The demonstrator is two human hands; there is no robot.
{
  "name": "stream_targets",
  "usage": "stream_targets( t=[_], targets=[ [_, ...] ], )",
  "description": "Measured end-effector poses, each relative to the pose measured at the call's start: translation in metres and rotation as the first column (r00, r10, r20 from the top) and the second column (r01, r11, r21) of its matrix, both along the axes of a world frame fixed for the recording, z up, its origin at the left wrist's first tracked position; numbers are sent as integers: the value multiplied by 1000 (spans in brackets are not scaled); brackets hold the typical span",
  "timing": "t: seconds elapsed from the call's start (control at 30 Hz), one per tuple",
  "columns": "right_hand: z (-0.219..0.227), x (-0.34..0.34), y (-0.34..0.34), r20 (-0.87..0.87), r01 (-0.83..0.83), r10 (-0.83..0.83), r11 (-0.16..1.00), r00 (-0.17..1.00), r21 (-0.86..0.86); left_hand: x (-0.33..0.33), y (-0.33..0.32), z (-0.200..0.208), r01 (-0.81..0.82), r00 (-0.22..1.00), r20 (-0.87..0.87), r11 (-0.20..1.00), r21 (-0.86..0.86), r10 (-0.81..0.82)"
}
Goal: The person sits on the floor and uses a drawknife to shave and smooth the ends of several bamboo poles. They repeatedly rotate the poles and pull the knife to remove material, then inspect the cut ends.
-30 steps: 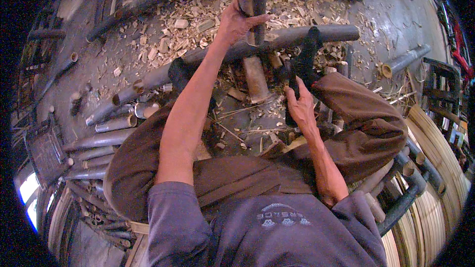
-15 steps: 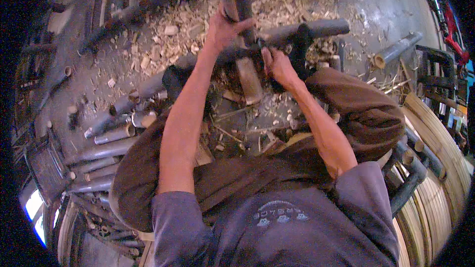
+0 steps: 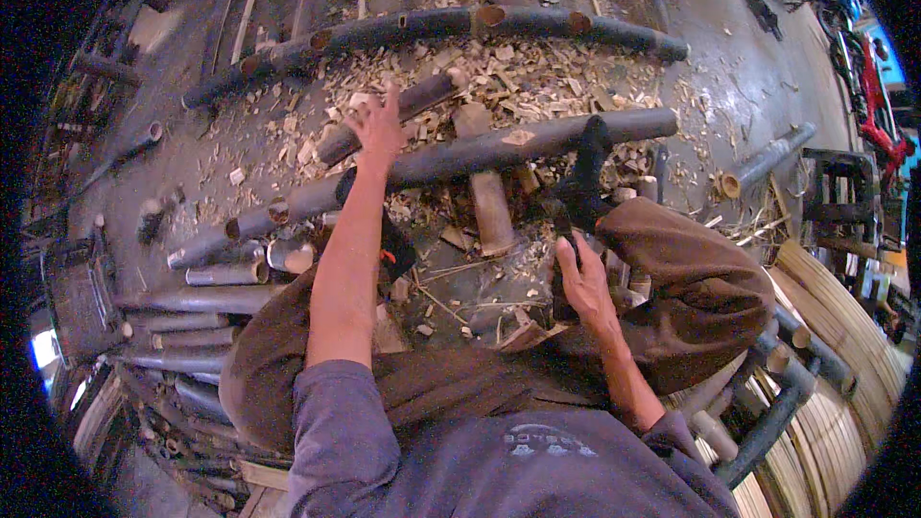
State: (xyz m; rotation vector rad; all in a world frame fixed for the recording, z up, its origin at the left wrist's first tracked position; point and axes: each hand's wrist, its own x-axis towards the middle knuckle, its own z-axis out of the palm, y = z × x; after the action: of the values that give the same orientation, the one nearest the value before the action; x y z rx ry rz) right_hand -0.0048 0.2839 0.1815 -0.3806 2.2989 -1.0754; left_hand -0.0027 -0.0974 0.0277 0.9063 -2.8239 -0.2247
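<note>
My left hand (image 3: 378, 132) is open, fingers spread over a short, dark, thick round stick (image 3: 422, 96) lying on the wood chips. Whether the fingertips touch it, I cannot tell. My right hand (image 3: 587, 280) is closed round a dark-handled tool (image 3: 564, 223) beside my right knee; its working end blends into the dark foot behind it. Between the hands a long grey-black bamboo pole (image 3: 451, 159) lies crosswise, with a pale diamond-shaped cut (image 3: 519, 136) in its upper side. My dark-covered feet (image 3: 587, 168) are at the pole, and a pale wooden block (image 3: 493, 216) stands under it.
Beyond the chips (image 3: 508, 67) lies another dark pole with several holes (image 3: 384, 32). Bamboo offcuts (image 3: 225, 273) are stacked on the left. On the right are a loose bamboo piece (image 3: 767, 161), a dark stool (image 3: 844, 192) and bundled pale slats (image 3: 844, 326).
My left hand has moved left and opened, away from the upright dark piece it was gripping. My right hand has drawn back from the pole toward my knee with its tool. The view has tilted.
</note>
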Motion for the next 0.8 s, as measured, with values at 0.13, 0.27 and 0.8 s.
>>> stream_targets(
  t=[0.13,0.27,0.8],
  targets=[
    [-14,11,5,140,109,-118,992,983,65,4,64,11,277,959,9,945,173,-282],
    [-33,14,-1,233,207,-210,978,950,36,12,76,-16,355,913,193,933,58,-359],
    [5,40,-29,538,516,-331,822,776,-239,37,78,-30,232,942,219,965,123,-254]
  ],
)
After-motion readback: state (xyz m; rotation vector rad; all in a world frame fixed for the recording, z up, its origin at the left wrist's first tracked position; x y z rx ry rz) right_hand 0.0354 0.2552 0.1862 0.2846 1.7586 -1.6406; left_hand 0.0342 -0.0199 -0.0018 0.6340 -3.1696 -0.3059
